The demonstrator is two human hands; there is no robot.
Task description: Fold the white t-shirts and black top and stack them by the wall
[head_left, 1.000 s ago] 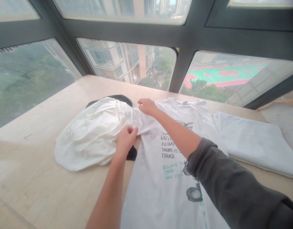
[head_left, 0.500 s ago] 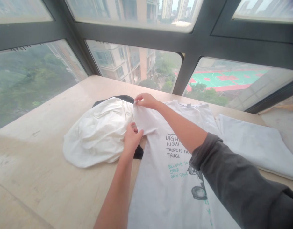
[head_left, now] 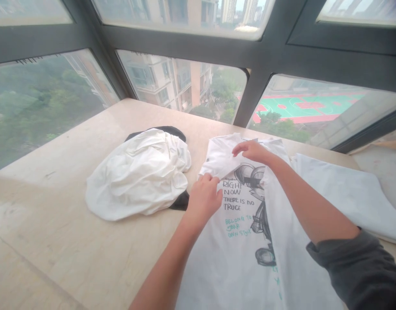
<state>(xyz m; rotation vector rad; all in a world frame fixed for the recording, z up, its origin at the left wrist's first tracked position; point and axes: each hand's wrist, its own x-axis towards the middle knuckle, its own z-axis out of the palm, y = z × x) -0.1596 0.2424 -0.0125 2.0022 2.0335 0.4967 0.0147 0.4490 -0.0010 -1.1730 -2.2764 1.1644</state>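
A white T-shirt (head_left: 214, 249) with black and green lettering and a sketched black figure lies flat on the pale stone ledge. Its left sleeve is folded inward over the upper chest. My left hand (head_left: 205, 196) has its fingers curled on the shirt's left edge, at the base of that fold. Above the print, my right hand (head_left: 252, 151) bends its fingers down onto the folded sleeve cloth; its fingertips are partly hidden. The shirt's right side is also turned inward, covering part of the drawing.
To the left, a crumpled white cloth (head_left: 138, 172) lies over something black (head_left: 172, 130). A folded white garment (head_left: 340, 185) is at the right. Windows with dark frames (head_left: 256, 99) border the ledge (head_left: 49, 241) at the back.
My right hand has moved right from beside the white cloth, and the sleeve now lies folded inward. My left hand has shifted right onto the shirt's edge. More of the drawing shows.
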